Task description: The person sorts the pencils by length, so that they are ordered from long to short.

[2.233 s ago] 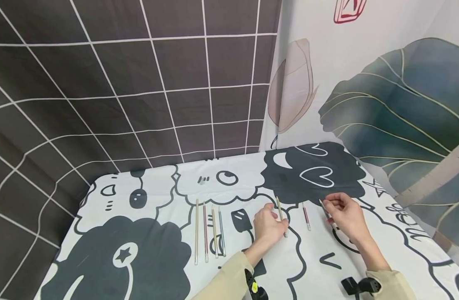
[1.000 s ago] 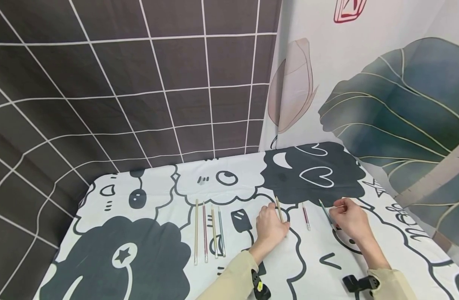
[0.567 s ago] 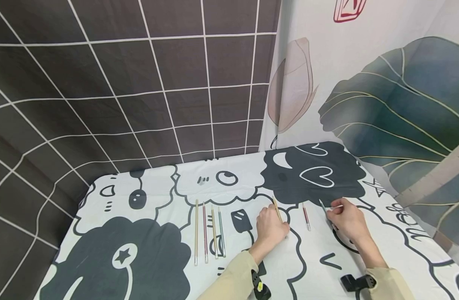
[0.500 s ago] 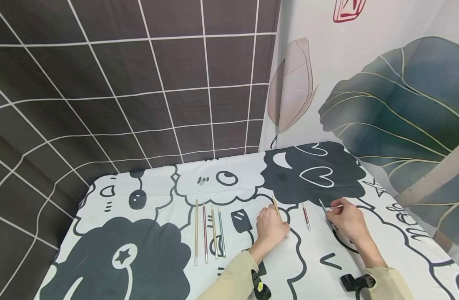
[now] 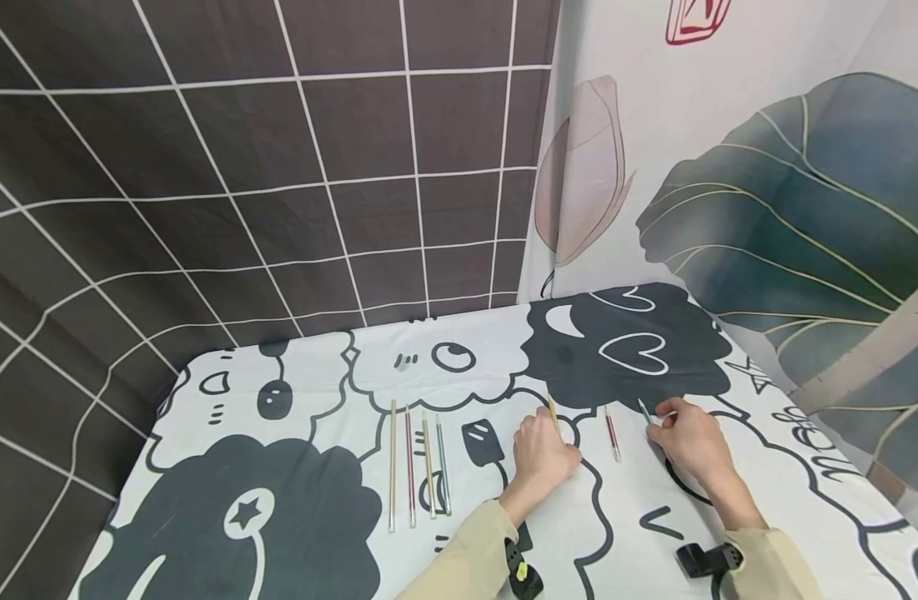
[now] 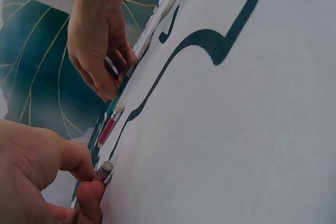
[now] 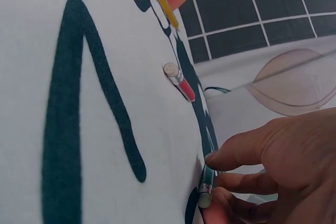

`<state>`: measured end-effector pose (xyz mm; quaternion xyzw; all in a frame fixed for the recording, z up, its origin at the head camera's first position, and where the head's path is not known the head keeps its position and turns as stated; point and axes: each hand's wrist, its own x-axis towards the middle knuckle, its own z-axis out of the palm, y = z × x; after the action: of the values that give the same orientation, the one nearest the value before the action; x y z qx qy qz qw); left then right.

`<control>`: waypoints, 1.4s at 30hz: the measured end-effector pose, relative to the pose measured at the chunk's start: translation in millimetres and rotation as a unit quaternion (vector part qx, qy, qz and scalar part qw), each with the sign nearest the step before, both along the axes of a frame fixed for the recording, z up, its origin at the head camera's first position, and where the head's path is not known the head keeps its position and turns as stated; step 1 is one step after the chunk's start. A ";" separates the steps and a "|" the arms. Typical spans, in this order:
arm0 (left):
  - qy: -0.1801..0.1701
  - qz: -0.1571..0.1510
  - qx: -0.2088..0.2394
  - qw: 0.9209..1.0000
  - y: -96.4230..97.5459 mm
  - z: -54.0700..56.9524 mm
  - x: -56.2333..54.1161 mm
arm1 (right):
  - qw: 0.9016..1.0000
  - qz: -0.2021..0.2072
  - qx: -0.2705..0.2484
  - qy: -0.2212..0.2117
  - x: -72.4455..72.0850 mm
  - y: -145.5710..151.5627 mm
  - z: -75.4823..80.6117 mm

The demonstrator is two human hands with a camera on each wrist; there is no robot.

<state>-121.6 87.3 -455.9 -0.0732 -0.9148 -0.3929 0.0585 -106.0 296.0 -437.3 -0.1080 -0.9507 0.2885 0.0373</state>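
My left hand (image 5: pixel 544 450) pinches a yellow pencil (image 5: pixel 554 417) low over the tablecloth; its eraser end (image 6: pixel 105 168) sticks out between thumb and finger in the left wrist view. To the right, my right hand (image 5: pixel 691 437) holds a green pencil (image 5: pixel 645 410), pointed end facing away. In the right wrist view the thumb and fingers are around this green pencil (image 7: pixel 207 182), near its eraser end. Between the two hands lies a short red pencil (image 5: pixel 612 435), untouched, eraser end towards me.
Left of my hands several pencils lie roughly side by side: a yellow one (image 5: pixel 393 467), a red one (image 5: pixel 410 467), another yellow one (image 5: pixel 429 467) and a blue-green one (image 5: pixel 443 467). A patterned tablecloth (image 5: pixel 534 533) covers the table. A dark gridded curtain (image 5: pixel 338 167) hangs behind.
My left fingers have closed in on the yellow pencil, whose tip shifted slightly left. My right hand drew back off the green pencil, then came back left and took hold of it.
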 end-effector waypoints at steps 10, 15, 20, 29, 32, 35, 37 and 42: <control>-0.015 0.009 0.016 1.000 -0.5 0.5 -1.5 | 0.999 0.026 0.026 0.004 0.2 -4.0 2.9; -0.031 -0.001 0.054 0.998 -3.4 0.6 -0.6 | 0.999 0.032 0.022 0.009 0.5 -3.0 3.5; -0.018 -0.008 0.076 0.997 -6.6 0.1 0.6 | 0.999 0.031 0.005 0.011 1.1 -0.4 3.3; -0.012 0.003 0.088 0.996 -9.4 -1.2 2.0 | 0.998 0.033 -0.037 0.025 4.5 1.1 1.3; -0.017 0.010 0.087 0.996 -10.5 -0.4 2.8 | 0.998 0.034 -0.046 0.025 5.1 0.8 1.9; -0.025 0.011 0.094 0.995 -11.9 0.8 3.9 | 0.998 0.034 -0.053 0.022 5.3 -0.2 3.6; -0.029 0.011 0.097 0.995 -12.7 1.7 4.8 | 0.998 0.035 -0.058 0.020 5.3 -1.5 5.2; -0.036 -0.001 0.115 0.993 -15.3 5.1 6.6 | 0.995 0.044 -0.084 0.015 6.0 -5.8 9.8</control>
<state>-115.0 72.0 -450.8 -0.0531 -0.8648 -0.4983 0.0332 -100.0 290.2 -427.5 -0.0646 -0.9261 0.3704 0.0297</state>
